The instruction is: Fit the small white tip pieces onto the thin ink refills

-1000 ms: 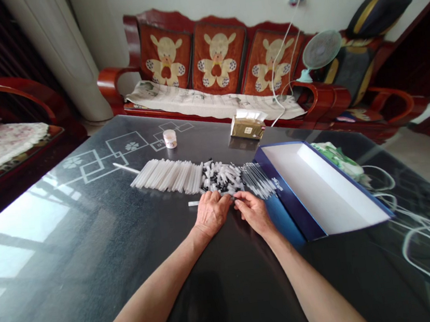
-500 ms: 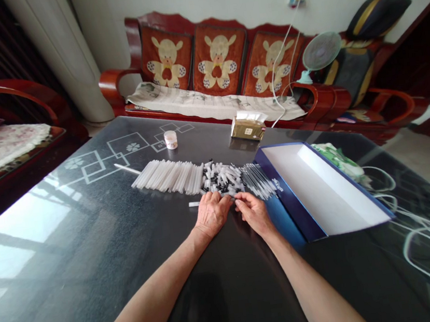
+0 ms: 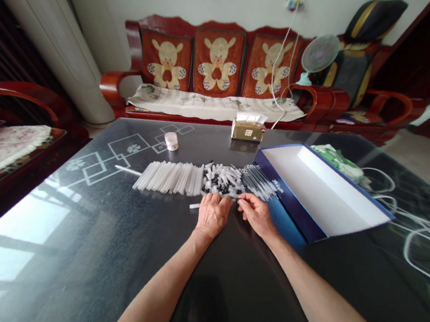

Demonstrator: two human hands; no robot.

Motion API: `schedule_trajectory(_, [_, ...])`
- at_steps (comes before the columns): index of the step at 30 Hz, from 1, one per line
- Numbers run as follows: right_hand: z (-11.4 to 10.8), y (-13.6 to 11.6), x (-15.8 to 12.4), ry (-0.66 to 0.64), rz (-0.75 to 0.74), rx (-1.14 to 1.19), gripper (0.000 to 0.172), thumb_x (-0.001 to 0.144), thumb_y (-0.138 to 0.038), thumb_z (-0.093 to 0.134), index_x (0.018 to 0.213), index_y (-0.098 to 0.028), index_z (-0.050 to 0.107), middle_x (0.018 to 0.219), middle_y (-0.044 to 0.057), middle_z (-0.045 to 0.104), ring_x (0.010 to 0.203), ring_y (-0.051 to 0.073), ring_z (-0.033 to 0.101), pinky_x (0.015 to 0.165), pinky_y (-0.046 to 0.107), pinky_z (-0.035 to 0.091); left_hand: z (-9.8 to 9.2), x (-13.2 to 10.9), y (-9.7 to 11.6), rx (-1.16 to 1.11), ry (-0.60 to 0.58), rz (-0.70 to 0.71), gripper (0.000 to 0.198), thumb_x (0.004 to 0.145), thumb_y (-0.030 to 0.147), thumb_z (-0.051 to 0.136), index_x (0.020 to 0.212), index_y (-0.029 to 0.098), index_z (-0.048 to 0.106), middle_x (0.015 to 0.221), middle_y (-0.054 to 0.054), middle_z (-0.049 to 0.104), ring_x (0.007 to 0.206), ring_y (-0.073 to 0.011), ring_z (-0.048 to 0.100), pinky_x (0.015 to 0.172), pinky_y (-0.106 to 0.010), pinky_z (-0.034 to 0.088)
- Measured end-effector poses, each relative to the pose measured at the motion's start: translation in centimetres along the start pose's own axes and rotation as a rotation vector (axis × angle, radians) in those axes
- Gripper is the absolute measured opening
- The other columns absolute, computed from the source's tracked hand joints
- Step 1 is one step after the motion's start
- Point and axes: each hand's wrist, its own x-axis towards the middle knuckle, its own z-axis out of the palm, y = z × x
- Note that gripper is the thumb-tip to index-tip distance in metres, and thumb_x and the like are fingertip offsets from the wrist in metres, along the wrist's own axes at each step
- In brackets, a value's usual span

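My left hand (image 3: 213,215) is closed around a slim white pen barrel (image 3: 194,206), whose end sticks out to the left of the fist. Just right of it, my right hand (image 3: 256,213) pinches at the other end, where a small pale piece shows between the two hands; its kind is too small to tell. Beyond my fingers lies a heap of small white and black pen parts (image 3: 220,177). To its left is a row of translucent white barrels (image 3: 172,177). Thin pen refills (image 3: 258,180) lie to its right, beside the box.
An open blue box with a white inside (image 3: 312,185) stands on the dark table (image 3: 92,249) at right. A small round tub (image 3: 171,141) and a tissue box (image 3: 248,127) are farther back. White cables (image 3: 423,232) and a green-white bag (image 3: 338,161) lie at far right.
My right hand has shifted slightly to the right, leaving a slightly wider gap from the left hand. The left hand keeps its hold on the barrel.
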Motion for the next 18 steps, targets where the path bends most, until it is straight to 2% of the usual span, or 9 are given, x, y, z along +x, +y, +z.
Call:
schedule_trajectory(4, [-0.3,0.2,0.8,0.120,-0.051,-0.036,0.036,0.077,-0.047,0.060,0.098,-0.018,0.063,0.081,0.005,0.068,0.064,0.015,0.063,0.053,0.025,0.050,-0.2,0.0,0.0,-0.003,0.043,-0.068,0.033,0.098,0.037,0.037,0.096,0.024,0.067,0.080,-0.006,0.058,0.079,-0.0194,0.050,0.075,-0.033,0.035])
schedule_trajectory(6, [-0.1,0.1,1.4,0.109,-0.115,-0.138,0.032,0.077,-0.045,0.060,0.094,-0.018,0.064,0.084,0.006,0.069,0.067,0.017,0.064,0.059,0.028,0.051,-0.2,0.0,0.0,-0.002,0.064,-0.105,0.034,0.098,0.037,0.036,0.096,0.023,0.067,0.080,-0.006,0.059,0.078,-0.0195,0.050,0.075,-0.033,0.035])
schedule_trajectory(9, [0.4,-0.2,2.4,0.059,-0.308,-0.380,0.023,0.081,-0.038,0.057,0.089,-0.019,0.068,0.085,0.006,0.069,0.069,0.017,0.063,0.069,0.030,0.052,-0.1,0.0,-0.1,-0.007,0.080,-0.126,0.034,0.098,0.038,0.036,0.096,0.023,0.067,0.080,-0.006,0.059,0.078,-0.0198,0.050,0.075,-0.033,0.035])
schedule_trajectory(12, [0.8,-0.4,3.6,0.052,-0.455,-0.551,0.022,0.085,-0.034,0.054,0.090,-0.020,0.070,0.087,0.006,0.067,0.071,0.017,0.063,0.071,0.029,0.050,0.1,0.0,-0.1,-0.014,0.081,-0.128,0.035,0.098,0.038,0.036,0.097,0.022,0.067,0.081,-0.006,0.060,0.079,-0.0200,0.051,0.075,-0.034,0.035])
schedule_trajectory(18, [1.2,-0.4,4.6,0.093,-0.512,-0.621,0.025,0.088,-0.031,0.052,0.099,-0.018,0.070,0.089,0.008,0.066,0.075,0.018,0.063,0.073,0.030,0.050,0.1,0.1,-0.1,-0.012,0.075,-0.124,0.034,0.098,0.036,0.035,0.095,0.022,0.066,0.082,-0.006,0.060,0.079,-0.0201,0.052,0.075,-0.034,0.036])
